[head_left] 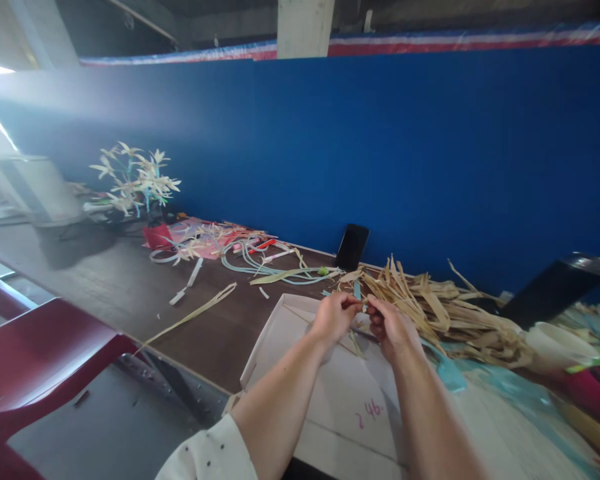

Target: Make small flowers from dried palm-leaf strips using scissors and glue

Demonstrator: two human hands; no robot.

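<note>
Over a white cardboard box lid (330, 400), my left hand (334, 319) and my right hand (391, 328) meet, fingertips pinched. Between them they grip a small pale piece (365, 307), too small to tell its kind; the fingers cover part of it. Thin straw-like strips (356, 345) show below the fingers, against the lid. A heap of dried husk leaves (435, 300) lies just beyond and right of my right hand. Left of the hands, pale green cords and strips (275, 275) are coiled on the dark table.
White artificial flowers (143, 177) stand in a red pot (157, 236). A phone (353, 247) leans at the blue partition (430, 147). On the right are a black tumbler (555, 290) and white cup (560, 347). A red chair (45, 353) stands at left.
</note>
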